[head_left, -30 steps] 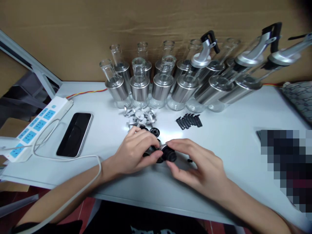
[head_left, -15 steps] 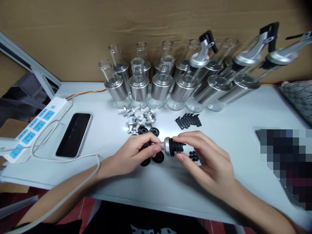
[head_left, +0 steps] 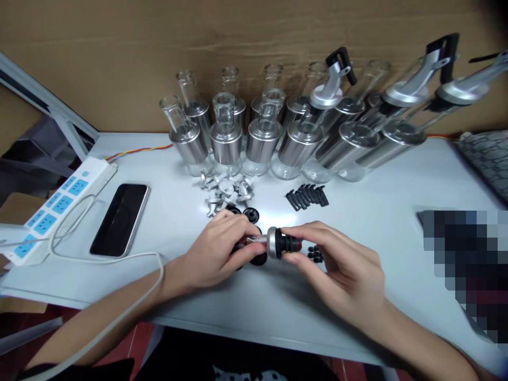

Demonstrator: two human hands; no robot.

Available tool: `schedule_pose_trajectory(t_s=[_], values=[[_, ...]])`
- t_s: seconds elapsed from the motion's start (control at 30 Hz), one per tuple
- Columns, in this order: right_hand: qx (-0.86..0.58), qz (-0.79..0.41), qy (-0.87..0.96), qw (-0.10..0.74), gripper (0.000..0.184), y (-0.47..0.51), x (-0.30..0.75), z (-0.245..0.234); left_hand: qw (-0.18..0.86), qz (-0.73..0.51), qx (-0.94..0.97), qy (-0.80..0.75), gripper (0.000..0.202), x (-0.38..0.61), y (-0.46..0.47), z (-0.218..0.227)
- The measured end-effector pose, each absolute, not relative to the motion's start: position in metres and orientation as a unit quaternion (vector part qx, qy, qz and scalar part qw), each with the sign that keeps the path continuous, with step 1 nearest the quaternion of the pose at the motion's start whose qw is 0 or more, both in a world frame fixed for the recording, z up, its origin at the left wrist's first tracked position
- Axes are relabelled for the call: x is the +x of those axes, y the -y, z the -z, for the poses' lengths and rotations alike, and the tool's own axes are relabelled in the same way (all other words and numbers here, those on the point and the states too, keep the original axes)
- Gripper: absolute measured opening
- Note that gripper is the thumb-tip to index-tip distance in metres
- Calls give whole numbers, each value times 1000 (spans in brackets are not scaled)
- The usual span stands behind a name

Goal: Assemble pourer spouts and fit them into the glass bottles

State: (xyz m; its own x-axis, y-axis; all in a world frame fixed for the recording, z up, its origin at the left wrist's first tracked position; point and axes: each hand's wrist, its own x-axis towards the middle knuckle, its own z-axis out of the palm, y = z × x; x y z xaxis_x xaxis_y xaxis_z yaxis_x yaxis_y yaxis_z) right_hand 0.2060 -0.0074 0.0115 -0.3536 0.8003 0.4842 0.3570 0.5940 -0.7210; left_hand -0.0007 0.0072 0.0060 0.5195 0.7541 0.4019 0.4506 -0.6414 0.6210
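Observation:
Between my hands is a pourer spout [head_left: 272,242], silver on its left side with a ribbed black stopper on its right. My left hand [head_left: 224,247] is closed on the silver stem. The thumb and fingers of my right hand [head_left: 337,264] pinch the black stopper end. Beneath my left hand lie several black round stoppers [head_left: 251,215], partly hidden. Just beyond them is a pile of silver spout pieces [head_left: 227,189]. Several black levers [head_left: 307,197] lie in a row beyond my right hand, and small black caps [head_left: 316,254] sit beside its fingers.
Glass bottles with steel sleeves [head_left: 226,142] stand in rows at the back; some carry fitted pourers [head_left: 326,96]. A phone [head_left: 119,219] and a power strip [head_left: 63,206] lie at left, with a white cable [head_left: 119,258] crossing over my left forearm. A pixelated area covers the right.
My left fingers have shifted along the stem and now cover more of the stoppers below. The pourer has turned slightly, and a reddish spot shows at its black end.

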Motion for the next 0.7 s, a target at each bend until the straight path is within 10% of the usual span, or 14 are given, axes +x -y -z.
schedule_pose_trajectory(t_s=[0.7], values=[[-340,-264,811,397,24,5,203,-12,165,-351,849,-360,19,2,-5,-2]])
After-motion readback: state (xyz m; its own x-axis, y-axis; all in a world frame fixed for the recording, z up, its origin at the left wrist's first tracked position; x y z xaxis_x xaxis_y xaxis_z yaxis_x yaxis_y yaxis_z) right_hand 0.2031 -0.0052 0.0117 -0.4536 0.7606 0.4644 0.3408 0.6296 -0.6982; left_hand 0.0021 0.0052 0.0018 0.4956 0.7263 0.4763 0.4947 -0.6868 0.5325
